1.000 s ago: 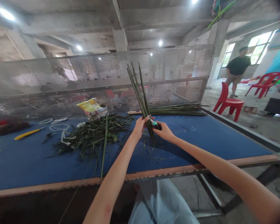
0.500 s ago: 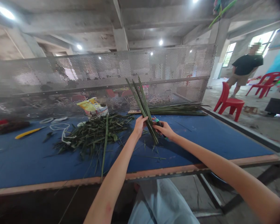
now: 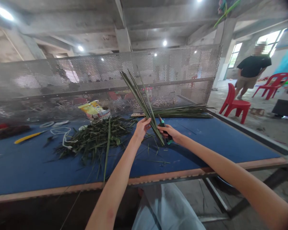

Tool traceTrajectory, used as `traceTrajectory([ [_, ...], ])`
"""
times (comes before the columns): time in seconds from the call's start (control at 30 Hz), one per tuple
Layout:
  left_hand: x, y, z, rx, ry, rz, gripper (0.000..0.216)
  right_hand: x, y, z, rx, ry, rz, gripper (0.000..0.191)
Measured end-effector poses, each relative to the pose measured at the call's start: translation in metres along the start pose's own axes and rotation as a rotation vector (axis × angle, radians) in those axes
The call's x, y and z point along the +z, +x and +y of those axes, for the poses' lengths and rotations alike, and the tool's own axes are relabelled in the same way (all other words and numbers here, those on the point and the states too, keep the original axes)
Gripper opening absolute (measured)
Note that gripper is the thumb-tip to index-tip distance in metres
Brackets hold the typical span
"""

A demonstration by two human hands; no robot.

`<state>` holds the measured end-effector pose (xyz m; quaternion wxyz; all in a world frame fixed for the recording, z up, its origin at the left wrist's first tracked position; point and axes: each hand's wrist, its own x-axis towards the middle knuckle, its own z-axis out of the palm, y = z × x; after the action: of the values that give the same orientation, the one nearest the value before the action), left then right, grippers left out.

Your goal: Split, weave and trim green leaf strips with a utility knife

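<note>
A bundle of long green leaf strips leans up and to the left over the table, its lower ends just above the blue top. My left hand is closed around its middle. In my right hand sits a black-and-teal handled tool; its short tip points up, and its exact kind is not clear. The fingertips of that hand touch or nearly touch the lower part of the strips. Small green scraps lie on the table below.
A heap of cut leaf pieces lies left on the blue table, near a yellow-handled knife, white cord and a yellow packet. More long strips lie behind. A perforated metal screen stands beyond; a person stands near red chairs.
The bundle's top has tilted further left and its strips have fanned apart, one thin strip standing separate. The tool in my right hand has shifted slightly and shows more.
</note>
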<state>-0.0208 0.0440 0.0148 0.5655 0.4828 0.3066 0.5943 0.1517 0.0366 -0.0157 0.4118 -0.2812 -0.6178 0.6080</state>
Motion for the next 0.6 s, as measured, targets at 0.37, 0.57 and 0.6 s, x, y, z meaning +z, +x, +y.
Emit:
traceTrajectory([
  [0.37,0.0072,-0.0021,0.0017,-0.078,-0.128,-0.12,0.023,-0.0023,0.0018,0.0009,0.056,0.063,-0.061,0.045],
  [0.57,0.0008,0.0019,-0.0019,-0.074,-0.099,-0.148,0.024,0.0004,0.0003,0.0006,0.039,0.105,-0.059,0.045],
  [0.6,0.0008,0.0022,-0.0015,-0.064,-0.092,-0.14,0.023,0.0014,0.0,0.0004,0.03,0.113,-0.045,0.045],
])
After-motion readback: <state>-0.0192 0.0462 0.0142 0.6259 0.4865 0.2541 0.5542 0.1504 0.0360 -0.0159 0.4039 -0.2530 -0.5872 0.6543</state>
